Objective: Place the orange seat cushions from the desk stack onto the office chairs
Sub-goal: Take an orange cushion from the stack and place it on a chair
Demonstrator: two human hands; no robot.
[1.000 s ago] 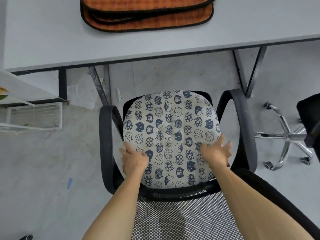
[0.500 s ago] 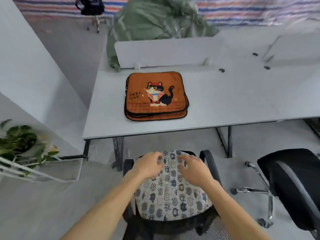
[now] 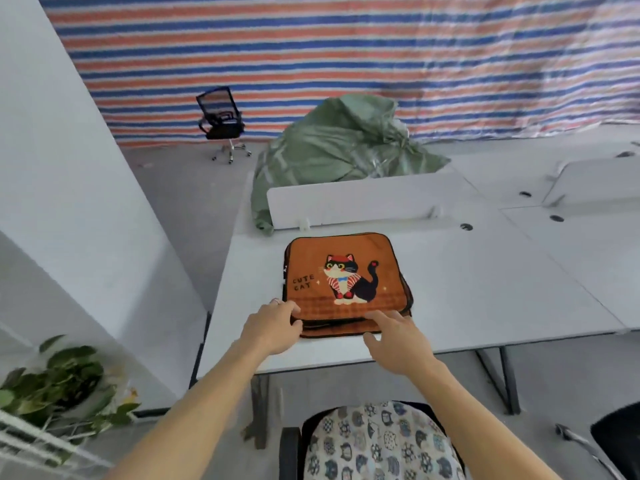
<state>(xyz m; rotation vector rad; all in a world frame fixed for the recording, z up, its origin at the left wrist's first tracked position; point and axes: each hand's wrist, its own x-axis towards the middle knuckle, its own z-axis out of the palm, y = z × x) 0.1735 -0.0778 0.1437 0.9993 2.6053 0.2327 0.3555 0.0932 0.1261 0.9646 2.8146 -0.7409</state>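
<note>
Orange cushion stack [image 3: 346,282] lies flat on desk [image 3: 485,299]. Left hand [image 3: 273,327] at its 7 o'clock corner, fingers bent onto top cushion, grip unclear. Right hand [image 3: 398,341] at 5 o'clock, fingers spread, fingertips touching near edge. Chair [image 3: 289,452] below at 6 o'clock.

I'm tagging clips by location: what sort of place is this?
Probably an unfinished or disused office: white desks with divider panels and cable holes, a mesh office chair alone on the floor, and a striped tarpaulin hung as the back wall.
</note>
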